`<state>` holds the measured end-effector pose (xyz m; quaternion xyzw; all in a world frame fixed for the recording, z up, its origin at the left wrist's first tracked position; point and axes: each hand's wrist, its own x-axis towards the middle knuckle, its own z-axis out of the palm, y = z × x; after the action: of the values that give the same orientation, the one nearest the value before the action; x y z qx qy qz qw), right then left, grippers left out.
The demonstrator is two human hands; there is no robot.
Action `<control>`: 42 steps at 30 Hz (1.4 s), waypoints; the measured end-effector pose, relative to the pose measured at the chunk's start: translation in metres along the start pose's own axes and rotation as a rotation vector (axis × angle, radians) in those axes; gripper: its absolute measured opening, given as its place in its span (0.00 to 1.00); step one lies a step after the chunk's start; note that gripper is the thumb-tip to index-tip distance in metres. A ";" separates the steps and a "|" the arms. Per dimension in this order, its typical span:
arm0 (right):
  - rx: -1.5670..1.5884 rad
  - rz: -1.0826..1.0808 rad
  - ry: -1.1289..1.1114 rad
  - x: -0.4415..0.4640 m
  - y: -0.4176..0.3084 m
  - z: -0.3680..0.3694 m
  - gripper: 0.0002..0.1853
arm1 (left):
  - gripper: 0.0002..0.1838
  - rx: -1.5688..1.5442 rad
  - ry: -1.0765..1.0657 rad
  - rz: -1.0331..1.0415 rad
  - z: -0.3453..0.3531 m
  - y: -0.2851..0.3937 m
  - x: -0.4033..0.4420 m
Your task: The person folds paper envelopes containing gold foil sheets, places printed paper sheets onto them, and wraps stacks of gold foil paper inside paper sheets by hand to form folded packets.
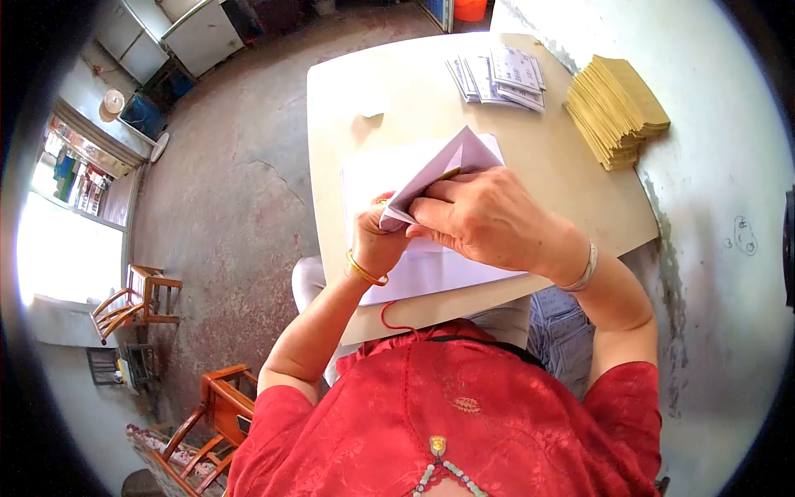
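A folded white paper point(454, 157) is held up above the table, its pointed end toward the far side. My left hand point(379, 236) grips its lower left end, fingers wrapped behind it. My right hand point(476, 214) reaches into the fold with bent fingers, where a thin yellowish-brown edge shows; the fingertips are hidden inside. Under both hands, large white sheets point(447, 277) lie on the cream table point(344, 91).
Printed white packets point(515, 70) lie at the table's far side. A stack of brown envelopes point(617, 108) stands at the right against the wall point(720, 166). A small white piece point(372, 108) lies far left. Wooden chairs point(149, 294) stand on the floor at left.
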<state>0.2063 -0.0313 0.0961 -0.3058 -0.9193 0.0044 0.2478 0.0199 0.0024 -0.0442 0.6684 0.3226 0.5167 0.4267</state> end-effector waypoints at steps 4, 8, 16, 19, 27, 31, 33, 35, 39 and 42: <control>0.004 -0.071 0.081 -0.004 -0.004 -0.008 0.08 | 0.07 -0.096 0.027 -0.067 0.001 0.020 -0.001; 0.011 -0.084 0.497 -0.013 0.000 -0.034 0.11 | 0.12 -0.127 -0.005 -0.114 -0.004 0.029 0.001; 1.164 0.377 0.083 -0.022 0.035 -0.027 0.20 | 0.12 -0.261 -0.148 -0.375 -0.003 0.043 -0.007; 1.245 0.475 0.033 -0.020 0.031 -0.032 0.20 | 0.11 -0.282 -0.172 -0.467 -0.003 0.051 -0.010; 0.928 0.226 0.003 -0.018 0.034 -0.031 0.16 | 0.12 -0.236 -0.234 -0.546 -0.006 0.062 -0.009; 0.761 0.186 -0.193 -0.019 0.039 -0.048 0.17 | 0.13 -0.229 -0.284 -0.595 -0.010 0.062 -0.009; 0.694 0.205 -0.329 -0.016 0.038 -0.061 0.22 | 0.15 -0.259 -0.301 -0.591 -0.011 0.068 -0.007; 0.794 0.134 -0.258 -0.021 0.049 -0.049 0.28 | 0.16 -0.281 -0.327 -0.602 -0.012 0.069 -0.005; 0.968 0.227 -0.294 -0.023 0.050 -0.049 0.26 | 0.18 -0.290 -0.387 -0.635 -0.016 0.072 -0.004; 0.946 0.302 -0.320 -0.019 0.045 -0.051 0.17 | 0.18 -0.289 -0.411 -0.651 -0.017 0.073 -0.004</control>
<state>0.2678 -0.0123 0.1249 -0.2853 -0.7887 0.5016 0.2120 0.0015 -0.0285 0.0222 0.5538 0.3495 0.2503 0.7131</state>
